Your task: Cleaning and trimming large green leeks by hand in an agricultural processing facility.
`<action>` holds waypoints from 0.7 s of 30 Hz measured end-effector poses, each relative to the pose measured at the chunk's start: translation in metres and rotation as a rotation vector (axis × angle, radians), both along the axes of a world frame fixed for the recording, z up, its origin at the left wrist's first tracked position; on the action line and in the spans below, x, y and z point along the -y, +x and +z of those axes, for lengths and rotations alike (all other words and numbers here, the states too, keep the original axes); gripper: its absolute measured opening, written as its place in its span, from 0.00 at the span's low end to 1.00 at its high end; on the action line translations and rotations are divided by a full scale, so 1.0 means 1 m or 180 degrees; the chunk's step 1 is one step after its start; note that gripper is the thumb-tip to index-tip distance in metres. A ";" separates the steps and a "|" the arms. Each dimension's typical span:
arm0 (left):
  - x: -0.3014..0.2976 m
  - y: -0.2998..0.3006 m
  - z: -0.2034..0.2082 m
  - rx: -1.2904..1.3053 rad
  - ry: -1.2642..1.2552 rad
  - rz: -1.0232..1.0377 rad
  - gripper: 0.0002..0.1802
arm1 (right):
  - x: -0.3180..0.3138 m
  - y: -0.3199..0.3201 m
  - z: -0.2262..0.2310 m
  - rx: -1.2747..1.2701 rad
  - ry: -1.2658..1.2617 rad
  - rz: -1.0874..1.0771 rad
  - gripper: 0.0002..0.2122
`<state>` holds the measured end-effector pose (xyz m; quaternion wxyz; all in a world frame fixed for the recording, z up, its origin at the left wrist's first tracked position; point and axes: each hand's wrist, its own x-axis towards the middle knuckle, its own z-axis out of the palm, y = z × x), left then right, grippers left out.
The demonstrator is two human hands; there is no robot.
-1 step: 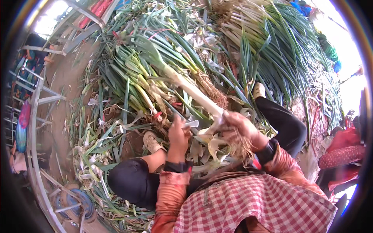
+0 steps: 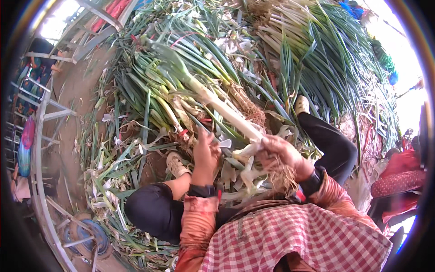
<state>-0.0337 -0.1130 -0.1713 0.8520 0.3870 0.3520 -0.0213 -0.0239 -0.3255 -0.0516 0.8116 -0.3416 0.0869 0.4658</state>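
A long leek slants from my lap toward the far left, its white shank near me and its green leaves at the far end. My right hand is closed round its base, with stringy brown roots hanging below the fingers. Pale peeled leaves droop beside that hand. To the left, my left hand is curled closed, apart from the shank. A small flat whitish piece juts out by its fingers; whether it is a blade or a peel, I cannot tell.
Several untrimmed leeks lie ahead on the left. A large pile of leeks spreads at the far right. Leaf scraps litter the ground round my legs. A metal frame with a wheel stands at the left.
The leek has shifted slightly down and right with my right hand. My left hand has moved a little to the left and up.
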 end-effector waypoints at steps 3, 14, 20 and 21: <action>-0.006 0.029 0.035 0.0402 -0.0404 0.0098 0.41 | 0.005 -0.022 0.003 -0.0003 -0.0006 0.0009 0.17; 0.079 -0.032 -0.037 -0.0043 -0.0069 -0.1497 0.06 | -0.015 0.005 0.002 0.0540 0.0318 -0.0136 0.18; 0.018 -0.034 -0.033 -0.0180 0.0758 -0.1769 0.17 | 0.003 0.005 0.007 0.2184 -0.1174 0.0267 0.15; -0.003 -0.020 -0.024 -0.0087 0.0402 -0.1048 0.20 | 0.004 0.004 0.015 0.2356 -0.1239 0.0394 0.18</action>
